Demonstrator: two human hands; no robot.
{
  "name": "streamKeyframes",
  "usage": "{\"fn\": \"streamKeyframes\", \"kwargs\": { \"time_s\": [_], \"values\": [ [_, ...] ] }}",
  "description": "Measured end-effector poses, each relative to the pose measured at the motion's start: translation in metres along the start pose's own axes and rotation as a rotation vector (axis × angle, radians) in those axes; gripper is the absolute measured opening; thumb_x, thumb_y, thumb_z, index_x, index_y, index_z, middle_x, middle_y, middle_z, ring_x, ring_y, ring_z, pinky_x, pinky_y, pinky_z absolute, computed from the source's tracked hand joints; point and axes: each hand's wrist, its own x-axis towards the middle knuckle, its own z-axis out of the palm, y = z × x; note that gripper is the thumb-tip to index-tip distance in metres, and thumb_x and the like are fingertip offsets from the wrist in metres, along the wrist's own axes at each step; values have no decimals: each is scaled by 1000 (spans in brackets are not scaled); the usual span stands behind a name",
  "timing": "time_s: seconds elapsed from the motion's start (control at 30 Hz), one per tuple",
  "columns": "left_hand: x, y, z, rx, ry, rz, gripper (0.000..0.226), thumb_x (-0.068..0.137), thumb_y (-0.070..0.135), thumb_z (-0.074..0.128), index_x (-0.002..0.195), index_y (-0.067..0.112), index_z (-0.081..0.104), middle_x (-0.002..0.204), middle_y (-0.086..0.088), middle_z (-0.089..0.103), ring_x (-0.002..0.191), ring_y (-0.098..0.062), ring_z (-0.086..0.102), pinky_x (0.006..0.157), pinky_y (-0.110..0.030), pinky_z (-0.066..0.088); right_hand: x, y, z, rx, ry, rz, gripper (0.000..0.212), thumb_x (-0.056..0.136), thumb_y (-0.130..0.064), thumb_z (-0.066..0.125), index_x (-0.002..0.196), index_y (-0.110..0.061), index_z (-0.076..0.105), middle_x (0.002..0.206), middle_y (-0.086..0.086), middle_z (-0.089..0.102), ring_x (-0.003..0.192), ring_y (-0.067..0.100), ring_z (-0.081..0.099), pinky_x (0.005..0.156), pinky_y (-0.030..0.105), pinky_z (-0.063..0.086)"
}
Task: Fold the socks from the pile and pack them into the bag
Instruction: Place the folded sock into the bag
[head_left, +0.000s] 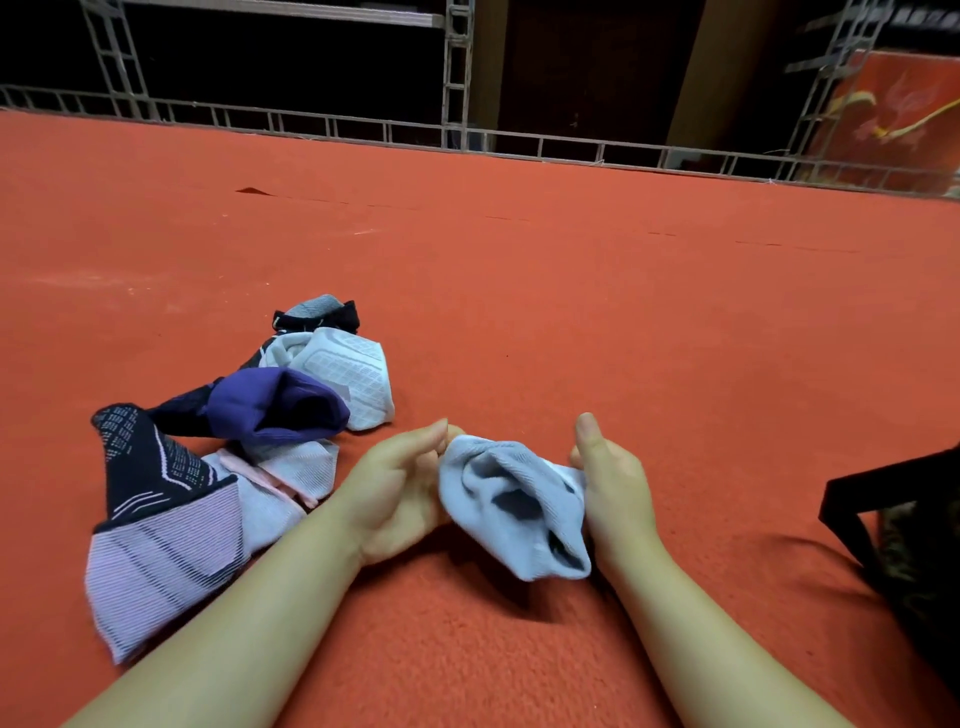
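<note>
1. An orange carpet (571, 312) covers the floor, with metal railing (363, 127) behind.
2. A pale blue sock (511, 506) hangs bunched between the left hand (402, 493) and right hand (613, 488); both sets of fingers pinch its edges.
3. A loose pinch could let it unfold or drop.
4. The pile (234, 441) lies to the left.
5. The dark bag (904, 545) sits at the right edge; its contents cannot be made out.

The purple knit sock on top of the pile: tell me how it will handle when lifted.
The purple knit sock lies crumpled and folded over itself, so it will probably flop and drape. It looks thin, likely light. It overlaps the white patterned sock, so it may drag that along.
</note>
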Motion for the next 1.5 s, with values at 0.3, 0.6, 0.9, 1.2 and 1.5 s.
{"fn": "streamKeyframes", "kwargs": {
  "time_s": [0.3, 0.6, 0.9, 1.2, 1.5],
  "values": [
    [17, -3, -2, 57, 553, 251, 23, 97, 19, 49, 75, 15, 53, 62, 0, 59, 64, -16, 57, 66, -30, 47, 1, 5, -4, -257, 41, -55, 52, 94, -43, 48, 52, -20, 28, 48, -9, 27, 48, 12, 27, 50, 34, 24],
    [-19, -23, 68, 919, 67, 374, 19, 78, 42, 51, 67, 28, 56, 58, 14, 59, 55, -1, 52, 58, -20, 45, 1, 8, 3, -94, 89, 15, 54, 92, -52, 46, 54, -15, 36, 48, 2, 40, 46, 19, 40, 44, 30, 34],
    [-1, -32, 36, 1060, 346, 413, 34, 64, 56, 54, 89, 33, 51, 98, 11, 55, 92, 8, 51, 79, -5, 37, -17, -1, 17, 339, -255, 236, 56, 96, -50, 35, 70, -15, 72, 77, 2, 74, 77, 14, 70, 80, 31, 52],
    [-1, -21, 28, 998, 321, 564, 15, 75, 33, 58, 64, 23, 54, 67, 11, 56, 65, 0, 51, 65, -13, 40, -24, 1, 17, 389, -429, 112, 60, 70, -62, 58, 84, -6, 71, 85, 14, 69, 82, 24, 64, 79, 35, 51],
    [-5, 9, 6, 363, 480, 294, 23, 95, 24, 51, 79, 11, 61, 67, 3, 67, 64, -9, 62, 60, -22, 51, -7, 10, 1, 371, -406, 80, 81, 43, -71, 79, 82, -4, 53, 80, 14, 43, 72, 26, 38, 57, 31, 34]
  ]
}}
